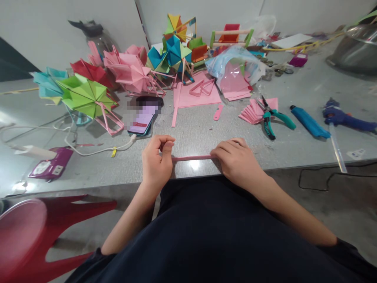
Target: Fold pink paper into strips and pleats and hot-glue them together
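The pink strip runs left to right along the near edge of the table, between the hands: the left hand pinches its left end, the right hand its right, though how firmly is hard to see.

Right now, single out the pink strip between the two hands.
The near strip, running from left hand to right hand; the back strip lies at the pink sheet's left side, touched by neither.
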Motion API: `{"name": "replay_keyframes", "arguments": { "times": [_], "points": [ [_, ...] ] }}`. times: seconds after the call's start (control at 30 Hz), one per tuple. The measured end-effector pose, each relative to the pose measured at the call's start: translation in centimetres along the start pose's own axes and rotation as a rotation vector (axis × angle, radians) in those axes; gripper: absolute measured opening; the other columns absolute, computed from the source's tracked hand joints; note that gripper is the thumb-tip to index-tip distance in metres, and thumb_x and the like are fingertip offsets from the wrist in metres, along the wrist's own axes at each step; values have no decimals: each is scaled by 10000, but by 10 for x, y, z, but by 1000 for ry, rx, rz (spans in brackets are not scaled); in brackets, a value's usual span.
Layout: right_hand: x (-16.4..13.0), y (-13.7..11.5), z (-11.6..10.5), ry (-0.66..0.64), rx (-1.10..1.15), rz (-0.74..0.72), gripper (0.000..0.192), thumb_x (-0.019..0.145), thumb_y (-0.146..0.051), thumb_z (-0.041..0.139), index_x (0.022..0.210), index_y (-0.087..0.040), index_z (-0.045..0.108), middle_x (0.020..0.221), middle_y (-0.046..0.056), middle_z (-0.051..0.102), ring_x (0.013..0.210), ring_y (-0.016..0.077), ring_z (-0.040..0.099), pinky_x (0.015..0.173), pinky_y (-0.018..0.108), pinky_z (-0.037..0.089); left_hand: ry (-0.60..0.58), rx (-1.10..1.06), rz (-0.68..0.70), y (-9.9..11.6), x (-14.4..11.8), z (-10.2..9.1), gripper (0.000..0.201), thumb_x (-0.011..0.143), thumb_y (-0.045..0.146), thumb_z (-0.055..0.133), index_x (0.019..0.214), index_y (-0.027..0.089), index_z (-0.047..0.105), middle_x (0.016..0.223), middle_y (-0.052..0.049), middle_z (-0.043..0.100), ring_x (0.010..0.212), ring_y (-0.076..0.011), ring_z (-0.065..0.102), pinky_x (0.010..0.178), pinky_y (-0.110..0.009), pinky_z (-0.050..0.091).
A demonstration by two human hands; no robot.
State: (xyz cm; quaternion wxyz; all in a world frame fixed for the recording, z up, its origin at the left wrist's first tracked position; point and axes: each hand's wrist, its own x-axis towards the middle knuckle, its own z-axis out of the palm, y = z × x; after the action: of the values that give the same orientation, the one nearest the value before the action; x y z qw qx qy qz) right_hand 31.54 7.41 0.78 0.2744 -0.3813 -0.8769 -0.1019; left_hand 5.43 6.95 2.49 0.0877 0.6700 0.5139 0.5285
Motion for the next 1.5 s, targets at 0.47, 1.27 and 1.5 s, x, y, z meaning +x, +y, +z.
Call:
{"name": "replay_keyframes", "arguments": {
  "times": [0.47, 1.27, 1.5],
  "points": [
    [-1, -2, -1, -5, 16, 5, 217, 1070, -155, 584, 947, -208, 755, 900, 51, 760, 855, 219, 620, 929, 391, 374, -230, 74, 35, 11, -3, -4, 208, 1023, 247, 615, 822, 220, 661, 650, 5, 696, 571, -145, 625, 570, -277, 460],
    [-1, -1, -7, -26, 200, 56, 175, 1092, -241, 583, 962, -205, 695, 948, 86, 771, 886, 247, 656, 853, 394, 435, -175, 91, 142, 5, 0, -2, 318, 968, 172, 628, 1244, 254, 762, 1427, -118, 745, 1349, -277, 689, 1105, -475, 552],
    [-2, 1, -6, -33, 223, 65, 167, 1099, -254, 582, 981, -215, 694, 969, 85, 772, 906, 245, 667, 866, 390, 437, -269, 147, 132, 8, 1, -5, 212, 1028, 245, 523, 874, 235, 668, 887, -43, 787, 882, -234, 733, 918, -461, 515]
  ]
}}
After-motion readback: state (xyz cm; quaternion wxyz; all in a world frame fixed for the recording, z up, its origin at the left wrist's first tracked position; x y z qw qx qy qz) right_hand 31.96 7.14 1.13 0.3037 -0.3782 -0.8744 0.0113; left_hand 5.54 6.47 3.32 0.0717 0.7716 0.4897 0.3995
